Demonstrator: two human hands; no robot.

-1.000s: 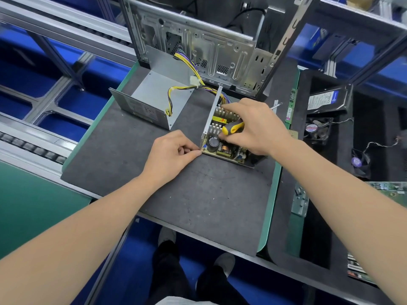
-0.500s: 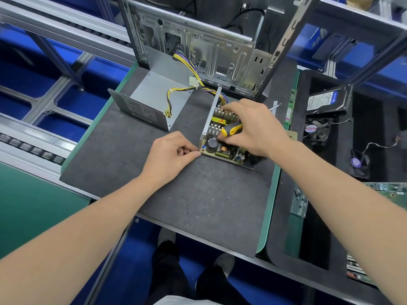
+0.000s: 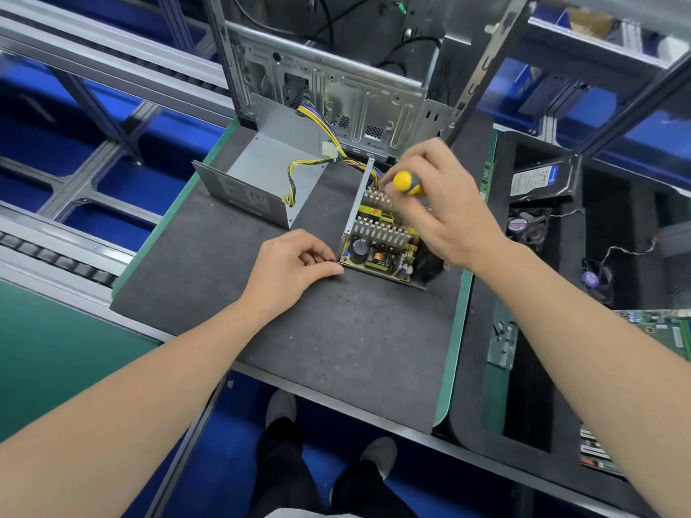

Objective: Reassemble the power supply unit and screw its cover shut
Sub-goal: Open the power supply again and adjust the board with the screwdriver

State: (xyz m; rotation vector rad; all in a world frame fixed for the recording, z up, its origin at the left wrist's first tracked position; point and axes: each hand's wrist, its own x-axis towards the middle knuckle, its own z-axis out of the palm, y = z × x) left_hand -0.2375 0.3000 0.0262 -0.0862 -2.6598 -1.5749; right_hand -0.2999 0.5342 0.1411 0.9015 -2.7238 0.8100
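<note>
Lifting screwdriver point(image 3: 405, 183) upright, formerly flat

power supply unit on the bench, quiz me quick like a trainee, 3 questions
1. True or false: the grey cover is already fitted over the power supply unit.
2. What does the right hand grip? A) a cooling fan B) a yellow-handled screwdriver C) a hard drive
3. Fill in: the ____ hand is at the unit's near corner, low on the dark mat.

Key
1. False: the cover lies apart, to the unit's left, and the circuit board is exposed.
2. B
3. The left hand.
</note>
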